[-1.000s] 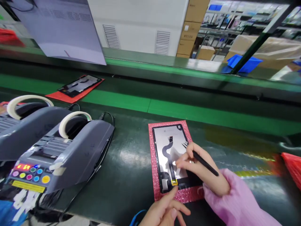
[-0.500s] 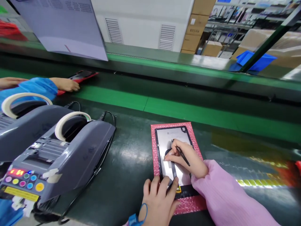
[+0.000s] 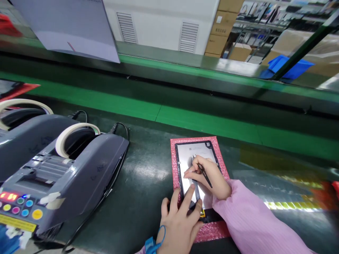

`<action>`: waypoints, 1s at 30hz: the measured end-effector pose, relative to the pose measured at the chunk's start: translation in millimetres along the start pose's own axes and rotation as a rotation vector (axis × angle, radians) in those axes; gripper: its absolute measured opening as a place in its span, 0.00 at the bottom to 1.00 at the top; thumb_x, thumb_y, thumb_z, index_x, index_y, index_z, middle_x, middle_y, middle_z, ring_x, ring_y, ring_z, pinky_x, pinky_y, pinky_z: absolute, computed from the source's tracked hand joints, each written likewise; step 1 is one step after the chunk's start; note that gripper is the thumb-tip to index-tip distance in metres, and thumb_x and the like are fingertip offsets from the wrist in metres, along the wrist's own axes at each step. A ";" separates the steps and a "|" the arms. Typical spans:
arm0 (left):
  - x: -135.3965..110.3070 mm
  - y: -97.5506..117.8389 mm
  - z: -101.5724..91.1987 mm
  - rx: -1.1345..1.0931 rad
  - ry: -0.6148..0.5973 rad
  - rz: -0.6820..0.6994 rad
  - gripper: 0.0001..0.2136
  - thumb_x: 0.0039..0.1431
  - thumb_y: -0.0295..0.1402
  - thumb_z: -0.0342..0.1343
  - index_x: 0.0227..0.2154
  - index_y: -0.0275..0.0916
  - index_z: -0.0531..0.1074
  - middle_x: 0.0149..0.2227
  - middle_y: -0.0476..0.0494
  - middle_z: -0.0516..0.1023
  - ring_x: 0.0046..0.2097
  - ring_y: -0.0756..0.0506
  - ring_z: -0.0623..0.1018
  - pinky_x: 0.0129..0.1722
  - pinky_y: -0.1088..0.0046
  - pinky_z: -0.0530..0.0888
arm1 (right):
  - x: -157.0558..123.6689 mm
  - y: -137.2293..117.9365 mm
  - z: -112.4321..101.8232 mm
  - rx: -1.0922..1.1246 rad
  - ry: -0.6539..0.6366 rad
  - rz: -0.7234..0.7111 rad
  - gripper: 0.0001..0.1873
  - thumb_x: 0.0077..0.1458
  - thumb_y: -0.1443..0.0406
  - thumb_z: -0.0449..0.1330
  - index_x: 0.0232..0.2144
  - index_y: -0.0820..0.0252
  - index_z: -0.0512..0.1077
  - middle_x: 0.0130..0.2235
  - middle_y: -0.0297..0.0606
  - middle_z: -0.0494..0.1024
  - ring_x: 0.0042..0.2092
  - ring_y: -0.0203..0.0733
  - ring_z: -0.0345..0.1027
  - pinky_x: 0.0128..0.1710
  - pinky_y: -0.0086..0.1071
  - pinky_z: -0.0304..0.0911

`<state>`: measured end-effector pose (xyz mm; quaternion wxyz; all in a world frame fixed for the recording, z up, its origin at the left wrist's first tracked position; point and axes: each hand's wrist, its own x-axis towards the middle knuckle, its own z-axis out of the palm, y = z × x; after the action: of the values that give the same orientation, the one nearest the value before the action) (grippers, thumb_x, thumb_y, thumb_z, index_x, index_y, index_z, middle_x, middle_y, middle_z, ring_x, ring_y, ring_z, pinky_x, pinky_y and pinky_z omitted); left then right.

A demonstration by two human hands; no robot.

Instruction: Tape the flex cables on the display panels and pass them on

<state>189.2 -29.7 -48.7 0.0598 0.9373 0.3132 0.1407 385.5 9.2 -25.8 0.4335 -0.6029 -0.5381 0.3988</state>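
Observation:
A tablet screen panel [image 3: 199, 147] with a silver back and a black frame lies on pink bubble wrap [image 3: 212, 232]. My right hand [image 3: 216, 181] pinches black tweezers [image 3: 207, 178], tips pointing down at the middle of the panel's back. A dark narrow strip [image 3: 197, 192] runs along the panel beneath them. My left hand [image 3: 177, 224] rests on the panel's lower left with fingers spread, fingertips at the strip's lower end. A small yellow piece [image 3: 202, 213] shows beside those fingertips. The tweezer tips and what they touch are hard to make out.
Two grey tape dispensers [image 3: 87, 169] with tape rolls stand on the left of the dark bench, a black cable [image 3: 112, 187] alongside. A green conveyor strip [image 3: 132, 107] runs behind. Shiny film with yellow strips [image 3: 291, 205] lies to the right.
My left hand's index finger has moved up along the strip. My right hand stays nearly in place with the tweezers. A co-worker's blue-sleeved arm and a red-wrapped item have moved left; the arm is out of view.

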 end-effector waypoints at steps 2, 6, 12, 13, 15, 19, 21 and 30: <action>-0.5 0.0 -0.6 -0.007 -0.022 -0.003 0.17 0.66 0.50 0.53 0.54 0.57 0.74 0.67 0.53 0.67 0.59 0.32 0.63 0.51 0.51 0.63 | -1.9 2.6 1.1 -0.075 0.028 -0.020 0.19 0.60 0.53 0.66 0.28 0.52 0.61 0.30 0.34 0.82 0.34 0.48 0.78 0.37 0.39 0.65; -0.4 1.2 -3.4 -0.020 -0.083 -0.013 0.16 0.67 0.46 0.54 0.56 0.57 0.73 0.68 0.53 0.66 0.59 0.31 0.64 0.51 0.50 0.64 | -5.1 10.5 2.8 -0.330 0.211 -0.072 0.17 0.56 0.52 0.68 0.34 0.52 0.66 0.41 0.41 0.81 0.42 0.52 0.73 0.43 0.44 0.64; -0.8 1.6 -3.9 -0.045 -0.133 -0.023 0.18 0.66 0.44 0.56 0.58 0.56 0.72 0.69 0.50 0.64 0.60 0.30 0.65 0.52 0.47 0.66 | 19.0 10.1 2.0 -0.613 0.384 -0.139 0.17 0.59 0.50 0.64 0.37 0.52 0.63 0.41 0.45 0.76 0.44 0.57 0.67 0.45 0.48 0.61; -1.5 0.9 -3.4 -0.045 -0.137 -0.019 0.19 0.65 0.44 0.57 0.59 0.56 0.71 0.69 0.50 0.63 0.61 0.29 0.65 0.53 0.47 0.66 | 24.9 9.0 -1.7 -0.626 0.405 -0.133 0.18 0.59 0.49 0.63 0.37 0.52 0.63 0.41 0.46 0.76 0.44 0.58 0.67 0.45 0.49 0.61; -3.2 -0.8 -2.0 -0.044 -0.132 -0.007 0.22 0.64 0.43 0.58 0.61 0.56 0.69 0.70 0.50 0.61 0.61 0.29 0.64 0.53 0.46 0.66 | 32.6 7.6 -15.1 -0.579 0.469 -0.105 0.19 0.60 0.48 0.61 0.39 0.53 0.61 0.44 0.48 0.76 0.47 0.58 0.68 0.46 0.49 0.62; -6.1 -3.2 1.0 -0.035 -0.096 0.011 0.24 0.64 0.43 0.57 0.63 0.58 0.66 0.71 0.52 0.58 0.62 0.29 0.63 0.54 0.48 0.65 | 21.2 11.0 -56.7 -0.440 0.527 0.064 0.21 0.59 0.46 0.59 0.40 0.52 0.58 0.41 0.44 0.76 0.41 0.52 0.72 0.41 0.42 0.64; -6.5 -3.5 2.0 -0.026 -0.077 0.017 0.22 0.66 0.45 0.55 0.62 0.58 0.67 0.71 0.52 0.58 0.62 0.30 0.63 0.54 0.49 0.65 | 6.2 14.7 -72.7 -0.465 0.478 0.207 0.22 0.56 0.46 0.61 0.36 0.51 0.58 0.34 0.36 0.75 0.32 0.47 0.70 0.34 0.39 0.62; -4.1 -7.8 3.7 0.047 0.017 0.028 0.24 0.65 0.41 0.57 0.64 0.58 0.65 0.70 0.52 0.61 0.60 0.31 0.66 0.53 0.53 0.62 | 1.3 15.6 -59.9 -0.171 0.373 0.158 0.20 0.48 0.52 0.65 0.30 0.50 0.57 0.23 0.24 0.65 0.24 0.39 0.60 0.25 0.32 0.57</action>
<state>182.7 -26.1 -54.8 0.0329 0.9416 0.3036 0.1423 447.1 4.2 -22.3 0.4404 -0.7409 -0.4316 0.2661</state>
